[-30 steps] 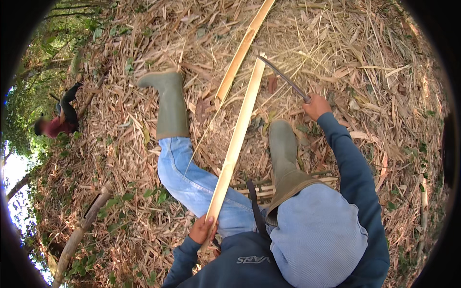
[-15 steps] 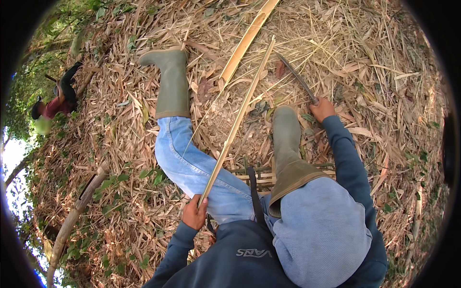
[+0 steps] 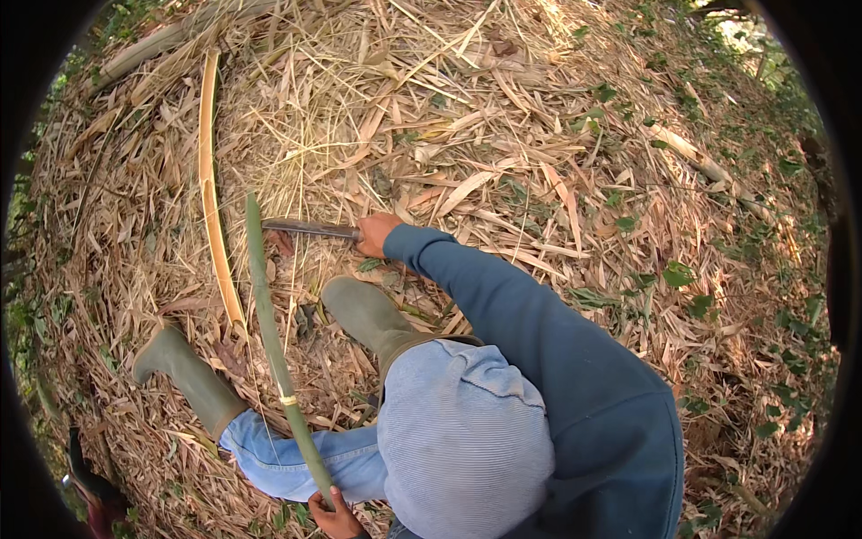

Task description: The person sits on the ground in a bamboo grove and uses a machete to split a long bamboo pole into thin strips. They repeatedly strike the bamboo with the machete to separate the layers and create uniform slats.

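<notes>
A long green split bamboo strip [image 3: 271, 319] slants across my outstretched leg, its rounded outer side facing up and a pale ring at one joint. My left hand [image 3: 334, 517] is closed around its lower end. In my right hand [image 3: 378, 235] is the handle of a long dark-bladed knife [image 3: 310, 228]. The blade points left, and its tip meets or overlaps the strip near the upper end; whether they touch I cannot tell.
Another split bamboo piece [image 3: 210, 180], hollow side up, lies on the leaf litter to the left. My green rubber boots [image 3: 366, 314] flank the strip. A log [image 3: 157, 52] lies at the far left. Another person [image 3: 97, 503] shows at the lower left edge.
The strip has been turned over, from its pale inner side to its green outer side. The knife has swung to point left at it. The whole view has rotated and shifted right.
</notes>
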Demonstrator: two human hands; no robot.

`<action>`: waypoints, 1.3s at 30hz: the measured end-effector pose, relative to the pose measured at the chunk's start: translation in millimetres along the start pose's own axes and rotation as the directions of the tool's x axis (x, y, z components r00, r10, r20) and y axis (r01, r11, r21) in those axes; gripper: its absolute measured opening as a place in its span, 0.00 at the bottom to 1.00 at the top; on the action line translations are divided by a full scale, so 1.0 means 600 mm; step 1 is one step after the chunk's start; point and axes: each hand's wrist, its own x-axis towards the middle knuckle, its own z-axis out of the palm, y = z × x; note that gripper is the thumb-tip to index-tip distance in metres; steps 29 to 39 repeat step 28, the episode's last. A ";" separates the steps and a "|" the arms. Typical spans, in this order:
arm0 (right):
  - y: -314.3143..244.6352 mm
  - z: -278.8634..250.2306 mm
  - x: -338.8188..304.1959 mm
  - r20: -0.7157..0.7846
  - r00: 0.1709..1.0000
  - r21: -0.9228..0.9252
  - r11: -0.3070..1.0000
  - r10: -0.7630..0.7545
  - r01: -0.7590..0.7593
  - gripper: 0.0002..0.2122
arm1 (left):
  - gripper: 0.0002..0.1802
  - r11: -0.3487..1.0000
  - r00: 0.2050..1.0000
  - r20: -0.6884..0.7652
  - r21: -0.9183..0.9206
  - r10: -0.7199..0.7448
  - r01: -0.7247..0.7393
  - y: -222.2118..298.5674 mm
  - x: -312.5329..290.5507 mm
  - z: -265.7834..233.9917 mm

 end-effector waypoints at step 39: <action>-0.059 -0.025 0.036 -0.079 0.988 -0.348 0.933 -0.130 0.095 0.28 | 0.23 0.810 0.749 -0.426 -0.532 -0.508 0.247 0.006 -0.078 -0.072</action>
